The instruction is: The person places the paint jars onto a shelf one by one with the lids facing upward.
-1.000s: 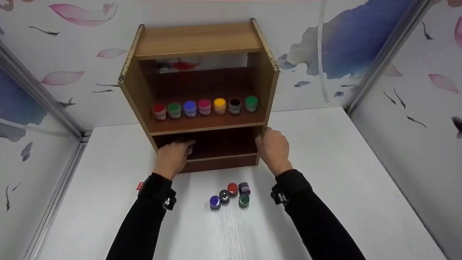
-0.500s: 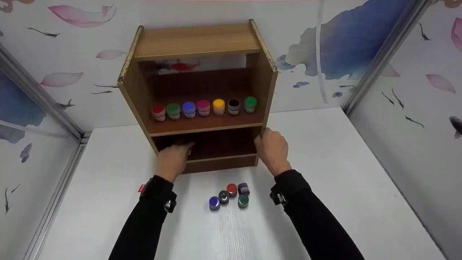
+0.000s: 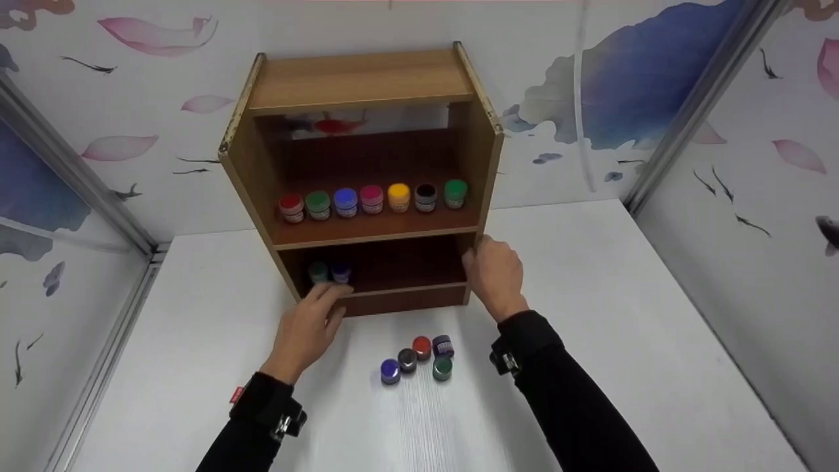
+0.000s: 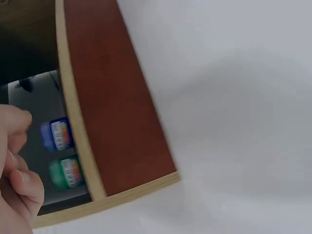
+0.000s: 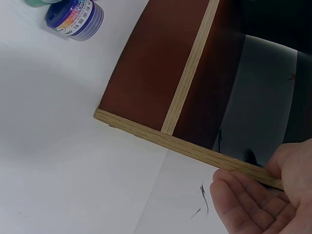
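My right hand [image 3: 496,272] grips the right side panel of the small wooden shelf [image 3: 362,78], thumb inside and fingers outside in the right wrist view. My left hand [image 3: 305,334] is in front of the lower compartment at its left end, holding nothing, fingers loosely bent. Behind its fingertips two small paint jars stand inside that compartment: a green-lidded jar [image 4: 68,172] and, beside it, a blue-lidded jar [image 4: 59,134]. On the upper shelf board several paint jars stand in a row, from a red-lidded jar [image 3: 292,208] to a green-lidded jar [image 3: 455,194].
Several more jars lie grouped on the white table [image 3: 590,314] before the shelf, among them a purple-lidded jar [image 3: 390,372], a red-lidded jar [image 3: 422,347] and a dark green-lidded jar [image 3: 442,368]. Patterned wall panels [image 3: 537,39] enclose the back and sides.
My left hand has drawn back out of the lower compartment toward me, and two jars there have come into view. The right hand stays on the side panel.
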The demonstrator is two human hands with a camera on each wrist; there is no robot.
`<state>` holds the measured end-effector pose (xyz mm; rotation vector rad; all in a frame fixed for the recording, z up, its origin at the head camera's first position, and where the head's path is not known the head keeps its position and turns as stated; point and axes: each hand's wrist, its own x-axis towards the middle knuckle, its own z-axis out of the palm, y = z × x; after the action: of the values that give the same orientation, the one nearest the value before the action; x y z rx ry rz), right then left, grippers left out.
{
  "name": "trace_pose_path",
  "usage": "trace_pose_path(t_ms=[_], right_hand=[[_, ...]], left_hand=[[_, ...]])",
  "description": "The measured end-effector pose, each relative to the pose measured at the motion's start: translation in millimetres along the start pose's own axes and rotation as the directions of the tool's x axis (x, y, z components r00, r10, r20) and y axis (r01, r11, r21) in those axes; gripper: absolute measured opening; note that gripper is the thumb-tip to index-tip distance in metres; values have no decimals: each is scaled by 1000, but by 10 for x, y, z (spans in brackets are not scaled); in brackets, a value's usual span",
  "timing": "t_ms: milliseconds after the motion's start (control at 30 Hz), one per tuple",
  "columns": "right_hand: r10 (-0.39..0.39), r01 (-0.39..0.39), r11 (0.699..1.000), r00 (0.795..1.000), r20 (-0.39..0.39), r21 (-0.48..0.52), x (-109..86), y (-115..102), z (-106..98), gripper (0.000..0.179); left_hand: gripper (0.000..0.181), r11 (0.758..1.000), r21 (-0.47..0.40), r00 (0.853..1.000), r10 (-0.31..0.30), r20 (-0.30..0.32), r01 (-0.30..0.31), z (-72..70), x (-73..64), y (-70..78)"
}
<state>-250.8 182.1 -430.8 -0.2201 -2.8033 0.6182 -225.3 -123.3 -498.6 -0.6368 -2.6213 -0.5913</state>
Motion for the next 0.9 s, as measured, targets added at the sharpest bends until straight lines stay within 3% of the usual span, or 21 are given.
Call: trace_pose_path(t_ms=[67,133,267,367,500,700,900], right_hand=[[5,-5,1000,1000,7,1,-12,0,12,24],[9,-9,1000,1000,5,3,-16,-1,14,24],[3,-3,1000,1000,-6,-3,-13,-6,-1,24],[-7,7,1000,1000,-3,-14,-19,-16,-6,25],[-10,10,1000,1000,10,-14,-21,-19,-4,26],[-2,3,1000,1000,7,-9,-17,-18,-1,26],[4,-4,1000,1000,12,-9,-15,-16,2,25]], left_hand=[[34,999,-28,998,-21,64,23,49,-143,21],[32,997,-58,987,-44,158,54,100,-254,53],[31,989,-113,942,-55,331,97,201,-384,131],[39,987,-125,908,-41,417,102,255,-426,194],[52,990,-104,886,-36,462,95,331,-444,277],[60,993,-74,879,-49,475,96,462,-463,362],[51,996,-61,876,-26,482,64,540,-469,390]])
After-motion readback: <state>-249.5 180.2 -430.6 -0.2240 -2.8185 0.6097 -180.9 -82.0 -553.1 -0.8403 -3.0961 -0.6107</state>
